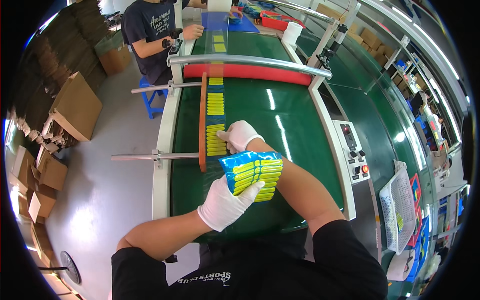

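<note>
My left hand point(226, 204), in a white glove, is closed round a stack of shiny blue sheets point(243, 164) with rows of yellow-green strips, tilted above the belt. My right hand point(242, 135), also gloved, reaches past the stack to a blue sheet with yellow-green strips point(216, 141) lying flat on the green conveyor belt point(290, 185). Its fingers are bent together at the right edge of that sheet, one fingertip on a strip; the underside of the grip is hidden. Similar sheets point(215, 103) lie in line beyond it, along an orange guide bar point(203, 122).
A red roller point(250, 73) and a metal bar point(250, 60) cross the belt ahead. The control panel point(352, 150) with knobs stands right, near a white basket point(398, 210). Another person point(150, 40) works at far left. Cardboard boxes point(77, 107) stand on the left floor.
</note>
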A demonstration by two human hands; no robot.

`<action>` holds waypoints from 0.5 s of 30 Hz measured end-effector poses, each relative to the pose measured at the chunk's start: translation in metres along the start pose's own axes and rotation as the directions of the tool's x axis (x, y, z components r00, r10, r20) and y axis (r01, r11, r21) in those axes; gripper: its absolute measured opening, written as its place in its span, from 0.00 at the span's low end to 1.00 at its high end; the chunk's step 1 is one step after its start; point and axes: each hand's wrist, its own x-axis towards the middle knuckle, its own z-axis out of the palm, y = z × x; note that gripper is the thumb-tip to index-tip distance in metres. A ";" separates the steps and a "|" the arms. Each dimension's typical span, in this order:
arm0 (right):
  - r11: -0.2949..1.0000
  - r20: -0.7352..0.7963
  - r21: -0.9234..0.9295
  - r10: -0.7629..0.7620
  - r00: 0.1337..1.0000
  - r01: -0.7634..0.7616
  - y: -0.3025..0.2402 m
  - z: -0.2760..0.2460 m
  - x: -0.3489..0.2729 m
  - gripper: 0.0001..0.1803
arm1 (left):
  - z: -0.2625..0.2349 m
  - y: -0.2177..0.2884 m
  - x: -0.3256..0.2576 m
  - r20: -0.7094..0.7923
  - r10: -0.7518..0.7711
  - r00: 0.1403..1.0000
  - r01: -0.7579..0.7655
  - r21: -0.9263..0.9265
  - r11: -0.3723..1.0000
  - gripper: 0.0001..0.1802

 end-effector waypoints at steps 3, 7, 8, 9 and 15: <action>0.996 -0.013 -0.084 0.016 1.000 -0.017 -0.001 -0.005 0.005 0.20 | 0.001 -0.003 0.002 -0.029 -0.012 1.000 0.012 -0.007 1.000 0.16; 0.914 -0.112 -0.393 -0.154 0.982 0.099 0.008 -0.007 0.005 0.31 | 0.003 0.000 0.001 -0.077 0.008 0.997 -0.005 0.038 0.999 0.16; 0.954 -0.127 -0.269 -0.173 0.977 0.134 0.017 -0.012 0.002 0.31 | 0.002 -0.004 0.002 -0.075 0.024 0.997 -0.021 0.047 0.999 0.15; 0.974 -0.132 -0.141 -0.195 0.972 0.176 0.026 -0.014 -0.004 0.31 | 0.001 -0.003 0.001 -0.070 0.038 0.997 -0.035 0.055 0.998 0.15; 0.823 -0.117 0.542 -0.128 0.985 0.172 0.037 -0.045 -0.099 0.30 | -0.014 0.010 0.017 -0.251 -0.052 0.967 -0.029 -0.311 0.950 0.15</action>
